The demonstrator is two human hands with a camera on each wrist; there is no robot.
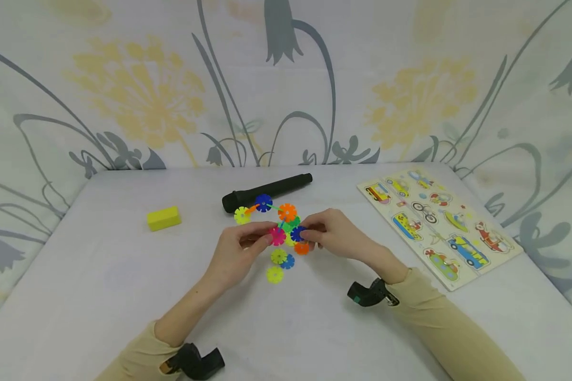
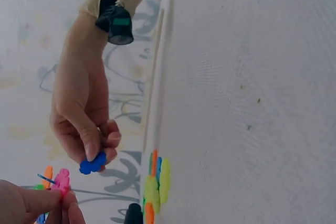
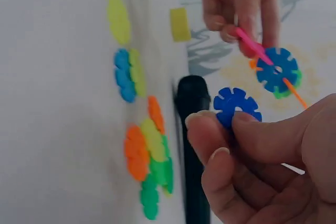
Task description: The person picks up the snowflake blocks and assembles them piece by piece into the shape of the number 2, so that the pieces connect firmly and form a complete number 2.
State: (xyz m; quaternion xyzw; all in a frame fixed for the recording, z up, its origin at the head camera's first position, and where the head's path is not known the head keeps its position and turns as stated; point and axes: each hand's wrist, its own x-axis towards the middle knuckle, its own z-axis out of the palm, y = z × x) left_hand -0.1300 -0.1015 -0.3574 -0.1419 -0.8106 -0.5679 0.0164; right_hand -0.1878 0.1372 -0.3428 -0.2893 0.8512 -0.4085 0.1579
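My left hand (image 1: 232, 250) pinches a pink notched disc (image 1: 277, 236) between thumb and fingers. That disc belongs to a linked string of flower-shaped discs, with a dark blue disc (image 1: 264, 203), an orange disc (image 1: 287, 212) and a yellow disc (image 1: 242, 215) showing in the head view. Facing it from the other side, my right hand (image 1: 338, 234) holds a single blue disc (image 3: 231, 103) by thumb and fingertips. In the right wrist view a gap shows between this blue disc and the pink one, which is slotted into a lighter blue disc (image 3: 277, 72).
Below the hands lie several loose discs, among them a yellow disc (image 1: 275, 274) and an orange disc (image 3: 136, 153). Behind is a black microphone (image 1: 267, 191). A yellow block (image 1: 164, 218) sits at left, a picture puzzle board (image 1: 438, 225) at right.
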